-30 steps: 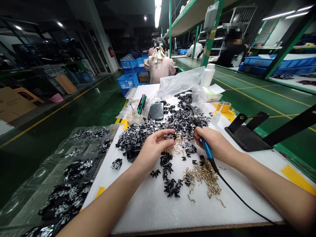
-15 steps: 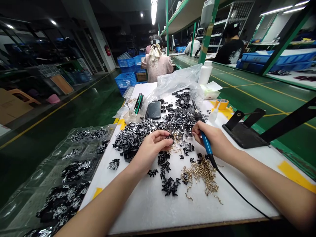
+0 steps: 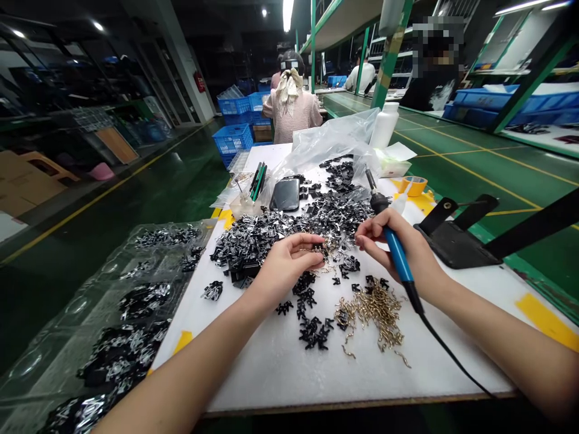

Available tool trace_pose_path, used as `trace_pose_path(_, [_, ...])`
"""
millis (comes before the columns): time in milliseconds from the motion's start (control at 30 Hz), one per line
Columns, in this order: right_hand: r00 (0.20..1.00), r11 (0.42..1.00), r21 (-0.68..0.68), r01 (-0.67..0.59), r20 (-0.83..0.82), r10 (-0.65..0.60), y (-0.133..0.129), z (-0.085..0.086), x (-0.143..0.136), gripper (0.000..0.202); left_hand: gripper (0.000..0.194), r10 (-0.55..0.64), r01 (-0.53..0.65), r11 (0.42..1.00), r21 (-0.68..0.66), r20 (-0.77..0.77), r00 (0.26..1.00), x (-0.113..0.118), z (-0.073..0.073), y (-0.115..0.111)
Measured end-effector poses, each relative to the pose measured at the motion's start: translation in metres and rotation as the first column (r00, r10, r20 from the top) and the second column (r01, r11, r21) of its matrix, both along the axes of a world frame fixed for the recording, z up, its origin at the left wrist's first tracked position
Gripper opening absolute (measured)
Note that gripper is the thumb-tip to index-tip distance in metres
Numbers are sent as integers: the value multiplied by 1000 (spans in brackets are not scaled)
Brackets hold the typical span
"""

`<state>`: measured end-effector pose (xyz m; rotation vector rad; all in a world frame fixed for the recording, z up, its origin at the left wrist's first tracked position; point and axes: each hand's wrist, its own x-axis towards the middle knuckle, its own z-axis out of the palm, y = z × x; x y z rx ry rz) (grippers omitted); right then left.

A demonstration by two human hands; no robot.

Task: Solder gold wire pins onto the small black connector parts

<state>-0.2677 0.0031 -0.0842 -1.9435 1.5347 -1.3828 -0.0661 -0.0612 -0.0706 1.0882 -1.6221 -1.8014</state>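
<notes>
My left hand [image 3: 294, 259] is closed in a pinch at the front of a heap of small black-and-silver parts [image 3: 253, 238]. A small black part [image 3: 320, 247] shows between its fingertips, partly hidden. My right hand [image 3: 393, 244] is closed around a soldering iron [image 3: 398, 253] with a blue handle. The iron's metal tip points up and away from me, and its black cord trails toward the table's front edge. The thumb and forefinger of that hand come together beside the heap; whether they pinch something tiny I cannot tell. Nearer me lie brass pins [image 3: 377, 313] and loose black pieces [image 3: 314, 333].
A phone [image 3: 284, 194], a pen holder [image 3: 246, 205] and a plastic bag [image 3: 335, 141] lie behind the heap. At right stand a white bottle [image 3: 385, 125], orange tape [image 3: 414, 185] and a black metal stand [image 3: 461, 241]. Filled clear trays [image 3: 108, 289] sit left. Co-workers sit beyond.
My right hand has tilted the soldering iron slightly and moved its fingertips a little apart from my left hand. The camera view has shifted slightly. My left hand keeps its pinch.
</notes>
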Motion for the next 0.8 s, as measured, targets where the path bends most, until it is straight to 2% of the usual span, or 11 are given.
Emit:
trace_pose_path(67, [995, 999, 22, -39, 96, 37, 5, 2, 4, 22, 36, -18, 18, 1000, -21, 17, 1000, -1, -1, 1])
trace_pose_path(167, [995, 998, 35, -42, 93, 38, 6, 0, 6, 22, 34, -26, 27, 999, -26, 28, 999, -4, 0, 3])
trace_pose_path(367, [996, 998, 41, 46, -74, -43, -6, -8, -5, 18, 33, 9, -9, 1000, -10, -20, 1000, -2, 1, 1])
trace_pose_path(567, [957, 993, -8, 121, -263, -118, -9, -3, -7, 18, 34, 99, -104, 994, -39, -121, 988, 1, 6, -3])
trace_pose_path(633, [968, 999, 0, 51, -246, -49, -3, -1, 1, 19, 34, 144, -152, 988, -39, -156, 977, 2, 7, -5])
trace_pose_path(733, [962, 986, 98, -133, -226, 152, 8, -1, 17, 18, 34, 225, -239, 970, -37, -222, 949, 4, 10, -8])
trace_pose_path(800, [939, 970, 164, -178, -267, 218, 14, -4, 24, 16, 35, 281, -297, 954, -26, -258, 925, 6, 12, -10])
